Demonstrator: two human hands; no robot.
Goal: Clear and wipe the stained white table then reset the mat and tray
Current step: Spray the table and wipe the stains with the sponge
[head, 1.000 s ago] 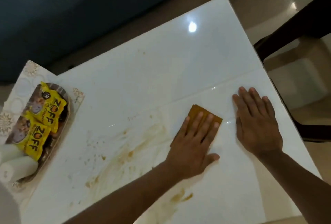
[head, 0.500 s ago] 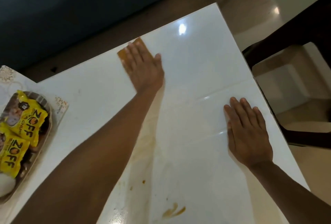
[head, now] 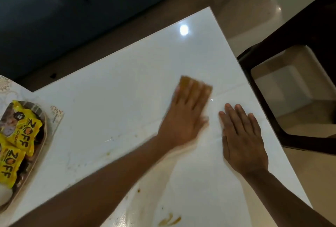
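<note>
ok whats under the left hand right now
A brown cloth, pressed flat on the white table by the left hand. Only its far edge shows past the fingers; the rest, and the table beneath it, is covered.

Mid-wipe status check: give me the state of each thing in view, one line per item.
Left hand: flat on the cloth, pressing it down, motion-blurred.
Cloth: brown, flat under the left fingers.
Right hand: open, palm flat on the table, holding nothing.
White table: brown stains at the near edge, specks mid-left.
Tray: at the left, on the mat, holding yellow packets.
Mat: under the tray.
</note>
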